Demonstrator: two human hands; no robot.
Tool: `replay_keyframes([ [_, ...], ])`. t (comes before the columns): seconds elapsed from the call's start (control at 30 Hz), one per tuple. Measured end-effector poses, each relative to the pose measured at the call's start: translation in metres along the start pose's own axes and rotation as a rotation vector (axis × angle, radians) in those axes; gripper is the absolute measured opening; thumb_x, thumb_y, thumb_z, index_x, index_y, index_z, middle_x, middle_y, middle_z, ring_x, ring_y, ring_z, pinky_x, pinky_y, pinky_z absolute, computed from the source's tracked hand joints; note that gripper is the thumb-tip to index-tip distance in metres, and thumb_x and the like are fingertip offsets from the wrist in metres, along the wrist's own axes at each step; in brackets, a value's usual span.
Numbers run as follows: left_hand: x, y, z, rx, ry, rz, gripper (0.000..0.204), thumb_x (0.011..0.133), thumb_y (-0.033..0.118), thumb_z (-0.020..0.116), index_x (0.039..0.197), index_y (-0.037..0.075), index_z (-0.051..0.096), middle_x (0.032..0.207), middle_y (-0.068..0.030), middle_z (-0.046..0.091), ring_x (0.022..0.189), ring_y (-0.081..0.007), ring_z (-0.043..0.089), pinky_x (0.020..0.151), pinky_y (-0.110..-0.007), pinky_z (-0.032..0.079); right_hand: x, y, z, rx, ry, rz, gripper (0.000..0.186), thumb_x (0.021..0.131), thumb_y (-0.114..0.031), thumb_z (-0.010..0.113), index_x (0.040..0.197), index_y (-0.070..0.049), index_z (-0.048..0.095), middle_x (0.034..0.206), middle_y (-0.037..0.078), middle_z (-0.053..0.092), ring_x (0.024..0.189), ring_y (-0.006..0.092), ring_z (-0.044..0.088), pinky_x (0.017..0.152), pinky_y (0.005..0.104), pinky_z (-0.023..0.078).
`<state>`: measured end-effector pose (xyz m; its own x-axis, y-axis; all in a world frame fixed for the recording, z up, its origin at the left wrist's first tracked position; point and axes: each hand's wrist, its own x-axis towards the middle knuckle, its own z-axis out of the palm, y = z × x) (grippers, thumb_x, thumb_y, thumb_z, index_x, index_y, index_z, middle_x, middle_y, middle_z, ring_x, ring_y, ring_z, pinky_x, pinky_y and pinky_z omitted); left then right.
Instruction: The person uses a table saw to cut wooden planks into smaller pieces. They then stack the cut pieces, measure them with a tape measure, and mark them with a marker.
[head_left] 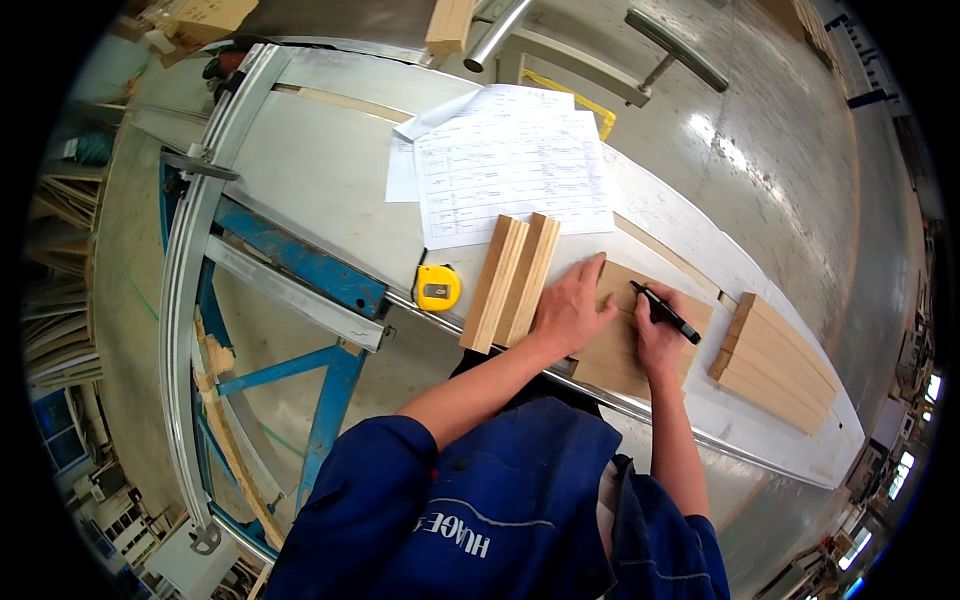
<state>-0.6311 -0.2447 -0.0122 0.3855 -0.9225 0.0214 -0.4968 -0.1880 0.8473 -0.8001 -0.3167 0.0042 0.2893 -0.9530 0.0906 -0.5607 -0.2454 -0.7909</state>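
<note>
Light wooden boards lie side by side on the pale metal table in front of me. My left hand rests on their left edge, fingers stretched out and thumb apart, holding nothing. In my right hand is a black marker, its tip pointing left at the boards' upper part; whether it touches the wood I cannot tell. Just left of my left hand stand two narrow wooden pieces, a left one and a right one, with layered edges showing.
Printed sheets lie beyond the narrow pieces. A yellow tape measure sits near the table's front edge. More wooden boards are at the right. A metal rail and a blue frame stand at the left.
</note>
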Motion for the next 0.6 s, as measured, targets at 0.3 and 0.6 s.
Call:
replay_keyframes([
  [0.3, -0.002, 0.002, -0.001, -0.004, -0.015, -0.027, 0.066, 0.091, 0.03, 0.072, 0.145, -0.001, 0.05, 0.126, -0.0233, 0.065, 0.106, -0.0424, 0.068, 0.088, -0.049, 0.057, 0.0, 0.006, 0.001, 0.02, -0.02, 0.02, 0.017, 0.09, -0.007, 0.076, 0.104, 0.0, 0.07, 0.104, 0.012, 0.076, 0.091, 0.0202, 0.071, 0.088, 0.0341, 0.056],
  [0.6, -0.001, 0.004, -0.003, 0.003, -0.042, -0.044, 0.067, 0.092, 0.031, 0.071, 0.146, -0.001, 0.05, 0.126, -0.0237, 0.065, 0.106, -0.0426, 0.068, 0.089, -0.049, 0.057, 0.0, 0.013, 0.001, 0.056, -0.002, 0.001, 0.018, 0.09, -0.007, 0.075, 0.105, 0.002, 0.068, 0.107, 0.016, 0.076, 0.097, 0.0224, 0.072, 0.092, 0.036, 0.056],
])
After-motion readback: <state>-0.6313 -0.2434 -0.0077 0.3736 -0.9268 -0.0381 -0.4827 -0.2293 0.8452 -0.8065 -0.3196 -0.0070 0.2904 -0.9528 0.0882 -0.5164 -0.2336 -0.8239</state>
